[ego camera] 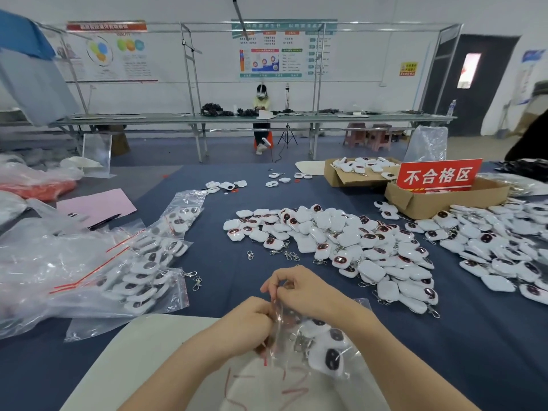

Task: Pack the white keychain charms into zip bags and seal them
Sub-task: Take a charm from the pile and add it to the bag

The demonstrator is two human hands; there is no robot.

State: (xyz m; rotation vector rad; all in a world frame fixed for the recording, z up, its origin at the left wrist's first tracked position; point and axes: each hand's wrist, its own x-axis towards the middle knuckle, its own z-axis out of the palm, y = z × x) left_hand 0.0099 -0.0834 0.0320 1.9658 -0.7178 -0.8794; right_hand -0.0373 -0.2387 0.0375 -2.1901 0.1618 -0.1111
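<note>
Both hands are working close together at the near edge of the table. The right hand is curling its fingers into a pinch on the far end of a zip bag's mouth. The left hand is pinching the near end, its fingers bent tight on the strip.

The zip bag is thin, clear, crinkled plastic with a red line at its mouth. It is spreading toward four o'clock from the left hand and passing beneath the right wrist. Inside it, white keychain charms are lying. They are smooth, glossy rounded squares with dark oval faces and small metal clasps.

The bag is resting partly on a pale flat board, which is lying on a dark blue cloth. At twelve o'clock, loose silver clasps are lying scattered. At one o'clock, a broad heap of loose charms is lying, well apart from the fingers. At ten o'clock, filled bags are lying piled, shiny and wrinkled. Farther off at two o'clock, a brown cardboard box is holding a red sign.
</note>
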